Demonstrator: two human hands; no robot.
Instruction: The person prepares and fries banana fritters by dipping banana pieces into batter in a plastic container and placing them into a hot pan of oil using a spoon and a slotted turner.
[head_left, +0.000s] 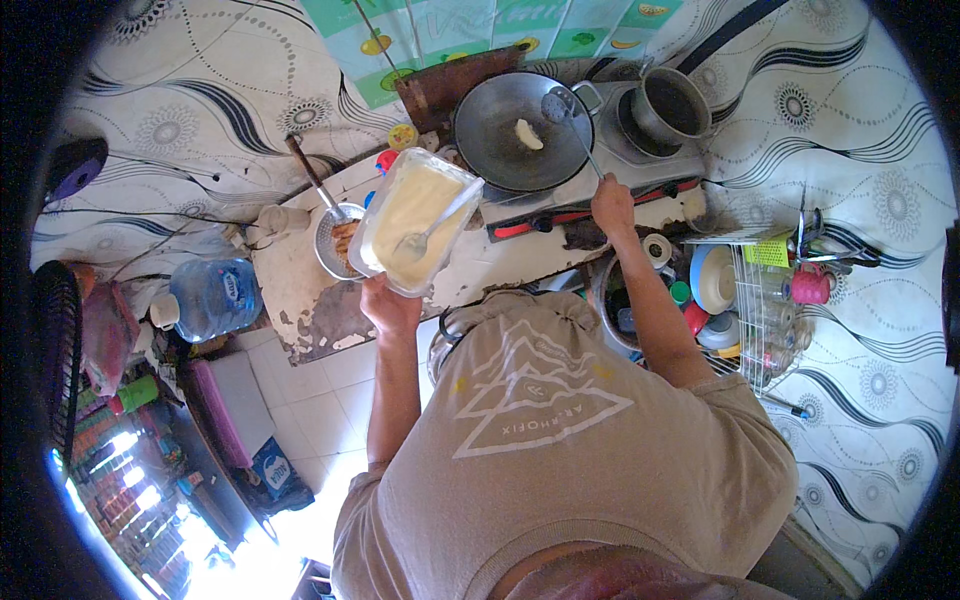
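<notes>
My left hand grips the near edge of a clear plastic tub of pale yellow batter, in which a metal spoon rests. My right hand is closed on the handle of a slotted metal spatula, its head at the right inner side of a dark wok. One pale, battered piece of food lies in the wok. Left of the tub, partly hidden by it, a perforated strainer with a dark handle holds browned fried pieces.
The wok sits on a gas stove; a metal saucepan stands on its right burner. A wire dish rack with bowls and glasses is at the right. A blue water jug stands left of the worn tabletop.
</notes>
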